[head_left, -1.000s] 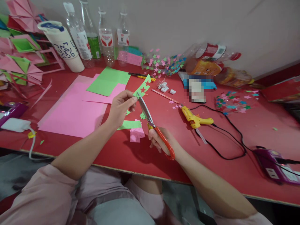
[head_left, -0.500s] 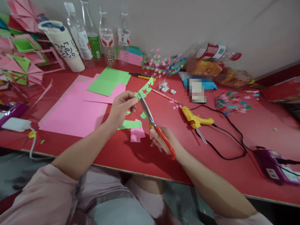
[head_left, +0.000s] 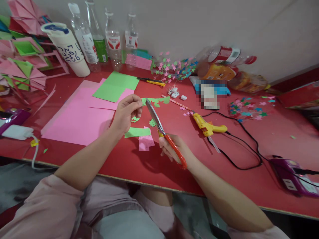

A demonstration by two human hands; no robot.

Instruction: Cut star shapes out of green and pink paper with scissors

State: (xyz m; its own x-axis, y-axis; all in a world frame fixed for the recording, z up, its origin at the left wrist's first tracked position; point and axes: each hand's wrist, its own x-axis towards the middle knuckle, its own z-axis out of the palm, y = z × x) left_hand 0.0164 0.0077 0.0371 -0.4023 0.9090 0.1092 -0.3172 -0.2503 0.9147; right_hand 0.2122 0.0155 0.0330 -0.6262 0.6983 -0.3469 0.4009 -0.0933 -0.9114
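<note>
My left hand (head_left: 128,111) pinches the left end of a narrow green paper strip (head_left: 163,100) with star-shaped cutouts and a jagged lower edge. My right hand (head_left: 173,149) grips red-handled scissors (head_left: 157,121), their blades nearly together and the tips crossing the strip near my left fingers. Beneath my hands lie a small pile of green paper stars (head_left: 152,122), a plain green strip (head_left: 134,132) and pink paper pieces (head_left: 146,143). A green scrap (head_left: 135,119) is beside my left fingers.
Pink sheets (head_left: 74,116) and a green sheet (head_left: 116,86) lie left. A yellow glue gun (head_left: 208,126) with a black cord is right, beyond it a purple power strip (head_left: 294,176). Bottles (head_left: 113,41), a tumbler (head_left: 68,49), a utility knife (head_left: 154,82) and paper stars (head_left: 171,68) sit behind.
The green strip has swung from a upward slant to nearly level, its far end lower and farther right. My left hand has shifted slightly left; the scissors hold about the same place.
</note>
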